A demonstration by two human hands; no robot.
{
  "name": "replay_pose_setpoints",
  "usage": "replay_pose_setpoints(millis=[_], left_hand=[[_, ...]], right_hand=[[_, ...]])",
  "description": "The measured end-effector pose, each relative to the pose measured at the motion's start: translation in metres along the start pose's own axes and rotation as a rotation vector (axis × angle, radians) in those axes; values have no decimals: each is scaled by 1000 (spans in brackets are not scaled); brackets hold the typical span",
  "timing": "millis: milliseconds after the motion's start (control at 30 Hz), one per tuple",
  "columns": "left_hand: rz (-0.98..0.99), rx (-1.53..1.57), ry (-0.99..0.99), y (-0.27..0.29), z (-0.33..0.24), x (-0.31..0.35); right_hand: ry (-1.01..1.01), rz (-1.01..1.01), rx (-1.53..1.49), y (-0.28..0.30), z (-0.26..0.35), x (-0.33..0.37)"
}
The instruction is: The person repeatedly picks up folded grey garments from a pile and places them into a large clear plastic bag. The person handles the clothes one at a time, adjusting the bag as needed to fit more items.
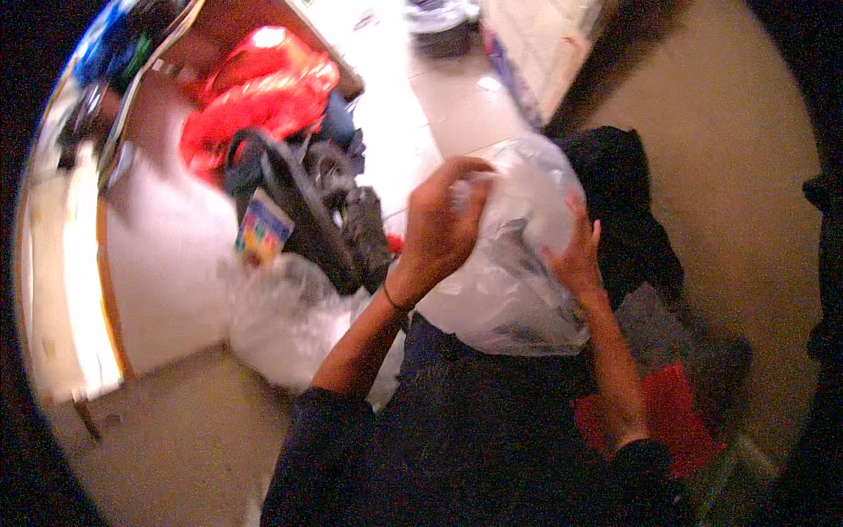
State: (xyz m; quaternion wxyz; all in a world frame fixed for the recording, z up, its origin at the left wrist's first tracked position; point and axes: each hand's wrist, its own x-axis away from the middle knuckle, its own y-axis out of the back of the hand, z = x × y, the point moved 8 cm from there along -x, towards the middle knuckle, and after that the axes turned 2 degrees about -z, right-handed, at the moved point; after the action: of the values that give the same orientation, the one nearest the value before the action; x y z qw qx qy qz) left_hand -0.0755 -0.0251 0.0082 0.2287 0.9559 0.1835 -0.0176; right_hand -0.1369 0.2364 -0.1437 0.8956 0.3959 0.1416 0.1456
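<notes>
A large translucent plastic bag sits puffed up in front of me, over my lap. My left hand is closed, with a bunched bit of clear plastic showing between the thumb and fingers. On the bag's right side, my right hand lies with its fingers spread against the plastic. Something greyish shows dimly through the bag, but I cannot make out what it is. To the left, near my left forearm, lies a second translucent plastic bag.
Red shiny fabric or plastic is heaped at the upper left, above a dark bag and a small colourful packet. Black cloth lies beyond my right hand. A red item is beside my right forearm. A brown wall or panel rises at right.
</notes>
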Motion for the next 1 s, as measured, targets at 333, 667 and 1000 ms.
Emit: replay_pose_setpoints(millis=[333,667,1000], left_hand=[[-285,-779,-55,131,103,150],[-416,555,640,105,248,163],[540,47,422,201,183,132]], right_hand=[[83,-45,-173,85,30,17],[4,4,49,31,3,82],[-617,829,-410,109,5,135]])
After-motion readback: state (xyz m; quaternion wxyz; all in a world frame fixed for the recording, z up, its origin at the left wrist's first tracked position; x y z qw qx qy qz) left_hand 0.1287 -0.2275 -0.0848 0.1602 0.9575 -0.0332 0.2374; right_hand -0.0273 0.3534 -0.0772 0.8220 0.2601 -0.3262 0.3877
